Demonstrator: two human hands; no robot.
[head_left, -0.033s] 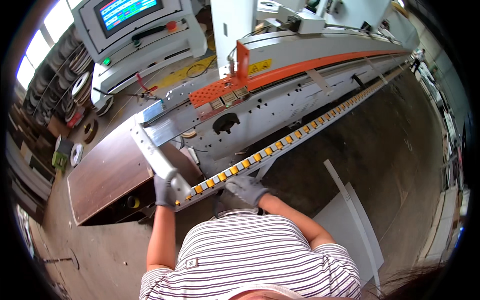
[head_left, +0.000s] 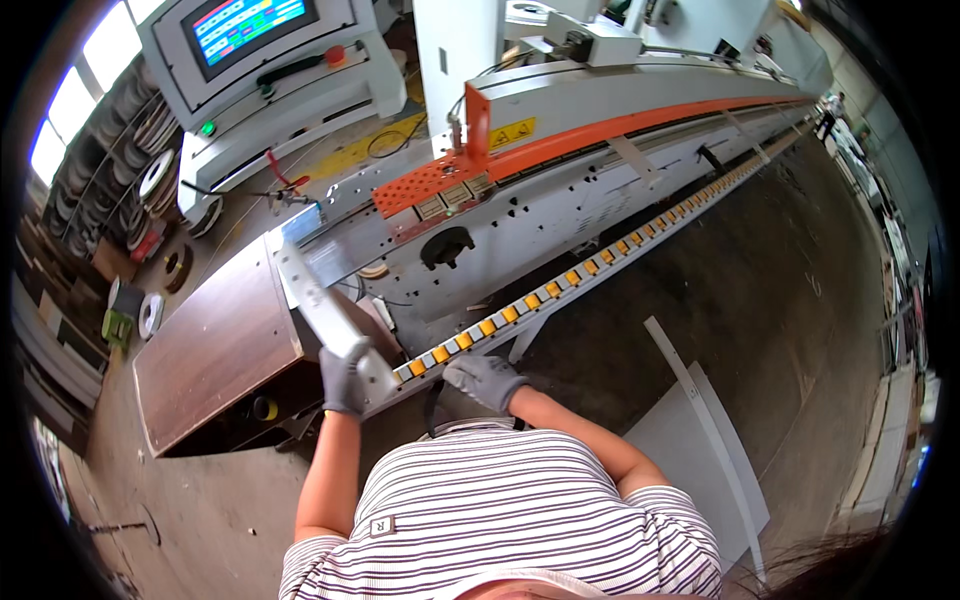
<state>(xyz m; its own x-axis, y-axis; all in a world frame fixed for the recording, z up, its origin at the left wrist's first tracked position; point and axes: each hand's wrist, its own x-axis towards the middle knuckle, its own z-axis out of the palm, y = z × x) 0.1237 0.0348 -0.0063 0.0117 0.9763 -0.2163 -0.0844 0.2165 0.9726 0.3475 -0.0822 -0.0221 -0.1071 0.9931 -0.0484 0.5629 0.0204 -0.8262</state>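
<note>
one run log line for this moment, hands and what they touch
left hand: grips long pale narrow panel strip | right hand: rests by yellow-padded conveyor track | both gloved grey

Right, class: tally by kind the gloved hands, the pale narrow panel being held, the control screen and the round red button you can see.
Gloved hands: 2, left hand and right hand
Pale narrow panel: 1
Control screen: 1
Round red button: 1
Total: 5

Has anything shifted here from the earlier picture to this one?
Nothing visibly changed. The left hand keeps hold of the near end of the long pale panel, and the right hand stays by the conveyor track with yellow pads.
</note>
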